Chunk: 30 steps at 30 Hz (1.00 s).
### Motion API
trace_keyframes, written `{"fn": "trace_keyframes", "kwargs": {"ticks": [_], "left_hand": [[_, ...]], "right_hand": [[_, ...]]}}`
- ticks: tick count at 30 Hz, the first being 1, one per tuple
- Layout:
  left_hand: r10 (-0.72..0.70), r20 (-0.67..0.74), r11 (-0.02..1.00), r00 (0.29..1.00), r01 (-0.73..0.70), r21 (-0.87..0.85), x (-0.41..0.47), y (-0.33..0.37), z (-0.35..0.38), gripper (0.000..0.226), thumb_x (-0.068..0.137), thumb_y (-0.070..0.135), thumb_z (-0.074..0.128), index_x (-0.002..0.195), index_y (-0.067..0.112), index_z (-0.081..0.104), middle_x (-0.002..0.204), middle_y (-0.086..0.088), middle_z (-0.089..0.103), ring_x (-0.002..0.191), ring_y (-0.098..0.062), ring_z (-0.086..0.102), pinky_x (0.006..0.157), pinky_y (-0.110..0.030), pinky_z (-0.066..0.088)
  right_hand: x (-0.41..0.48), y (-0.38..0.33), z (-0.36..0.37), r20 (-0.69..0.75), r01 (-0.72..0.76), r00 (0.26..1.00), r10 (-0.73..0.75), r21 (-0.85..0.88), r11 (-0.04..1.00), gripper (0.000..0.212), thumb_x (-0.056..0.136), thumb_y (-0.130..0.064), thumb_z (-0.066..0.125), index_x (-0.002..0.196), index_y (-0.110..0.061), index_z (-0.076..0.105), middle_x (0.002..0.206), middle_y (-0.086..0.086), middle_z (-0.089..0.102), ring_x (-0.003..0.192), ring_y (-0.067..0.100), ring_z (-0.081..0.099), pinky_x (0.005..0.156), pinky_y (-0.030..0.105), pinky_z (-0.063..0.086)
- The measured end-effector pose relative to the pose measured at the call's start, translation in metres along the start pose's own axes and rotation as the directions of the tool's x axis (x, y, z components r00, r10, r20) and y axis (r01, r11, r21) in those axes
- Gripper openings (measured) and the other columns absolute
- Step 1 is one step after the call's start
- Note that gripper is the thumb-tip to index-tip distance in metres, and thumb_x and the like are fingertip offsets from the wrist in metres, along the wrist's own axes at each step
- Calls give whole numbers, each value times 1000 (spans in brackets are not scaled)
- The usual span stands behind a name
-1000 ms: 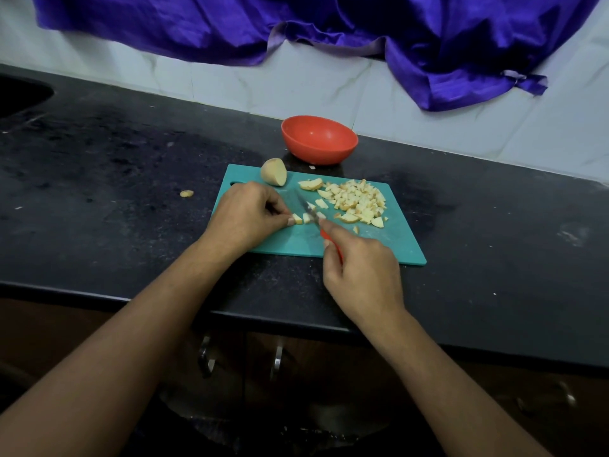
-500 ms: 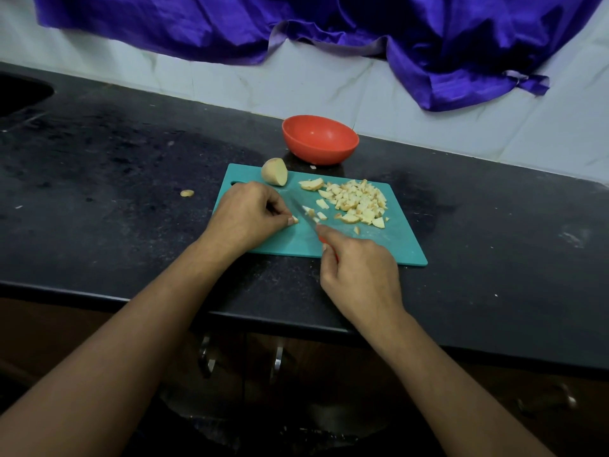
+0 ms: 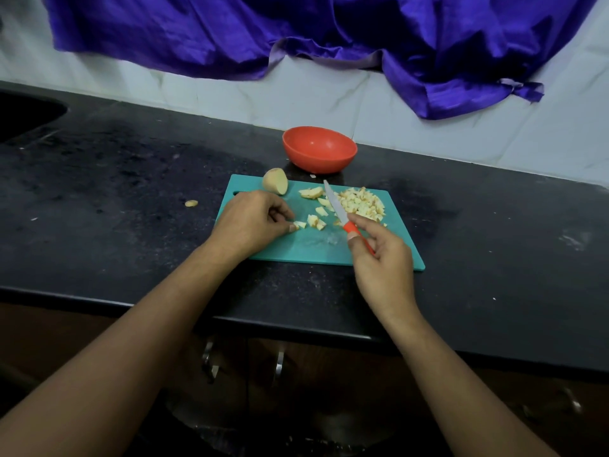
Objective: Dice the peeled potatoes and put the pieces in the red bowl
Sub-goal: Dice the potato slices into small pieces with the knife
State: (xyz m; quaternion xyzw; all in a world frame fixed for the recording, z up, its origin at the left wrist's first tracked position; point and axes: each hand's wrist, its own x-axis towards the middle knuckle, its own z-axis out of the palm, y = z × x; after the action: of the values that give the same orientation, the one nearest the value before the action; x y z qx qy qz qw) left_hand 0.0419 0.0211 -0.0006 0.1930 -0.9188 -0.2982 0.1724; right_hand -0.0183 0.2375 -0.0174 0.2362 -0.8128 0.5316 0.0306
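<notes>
Teal plastic is where the work is being done: the cutting board (image 3: 296, 249) is laid flat on the black counter (image 3: 131, 192), with both hands over it. The left hand (image 3: 250, 222) is rested on the board's left part with its fingers curled under, and a small piece (image 3: 299, 224) is pinched against the board at the tips of thumb and forefinger. Two or three loose cubes (image 3: 315, 222) are seen just to the right of it. The knife (image 3: 339, 209) is gripped in the right hand (image 3: 379, 258), its orange handle clamped between thumb and curled fingers. The blade is pointed away, towards the wall, along the left edge of the diced pieces (image 3: 361, 202), which are heaped on the far right of the board. A potato half (image 3: 275, 181) is parked at the board's far left corner. The red bowl (image 3: 319, 150) is stood on the counter just behind the board, near the white wall (image 3: 428, 143). One stray scrap (image 3: 191, 203) is left on the counter, off the board to the left. A purple cloth (image 3: 296, 31) is draped above.
</notes>
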Motion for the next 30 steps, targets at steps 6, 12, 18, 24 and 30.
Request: {"fn": "trace_keyframes", "kwargs": {"ticks": [6,12,18,24,30], "left_hand": [[51,21,995,998,-52,84,14,21,10,8,84,34,83,90,31,78,73,16,69,75,0,64,76,-29,56],[88,54,996,995,-86,-38,33,40,36,10,82,27,84,87,32,78,74,17,71,75,2,66,80,-36,59],[45,-140,997,989,-53,-56,46,32,26,14,84,20,81,95,28,77,83,16,70,81,0,65,77,-26,53],[172,-59,952,983,-151,268,66,42,34,40,91,26,73,131,28,68,126,4,71,121,-21,61,98,-41,50],[214,-145,919,966,-149,365,68,40,40,27,97,23,65,123,27,72,117,1,75,111,-24,66,96,-44,51]], "right_hand": [[8,8,-15,34,-44,999,39,151,988,34,101,-14,61,132,-27,68,78,-21,66,57,-2,51,54,11,38],[8,11,-14,0,-41,999,42,189,981,34,101,-15,62,134,-24,67,94,-8,72,56,-3,55,53,10,40],[11,14,-10,7,-38,999,37,149,988,35,101,-19,62,134,-28,67,117,-3,75,78,-6,58,68,9,43],[10,12,-12,11,-51,999,49,176,983,35,101,-16,62,134,-27,67,108,-9,77,80,4,70,72,25,58],[9,10,-12,0,-59,998,59,149,987,35,100,-17,63,133,-29,67,97,-15,76,71,25,69,66,38,59]]}}
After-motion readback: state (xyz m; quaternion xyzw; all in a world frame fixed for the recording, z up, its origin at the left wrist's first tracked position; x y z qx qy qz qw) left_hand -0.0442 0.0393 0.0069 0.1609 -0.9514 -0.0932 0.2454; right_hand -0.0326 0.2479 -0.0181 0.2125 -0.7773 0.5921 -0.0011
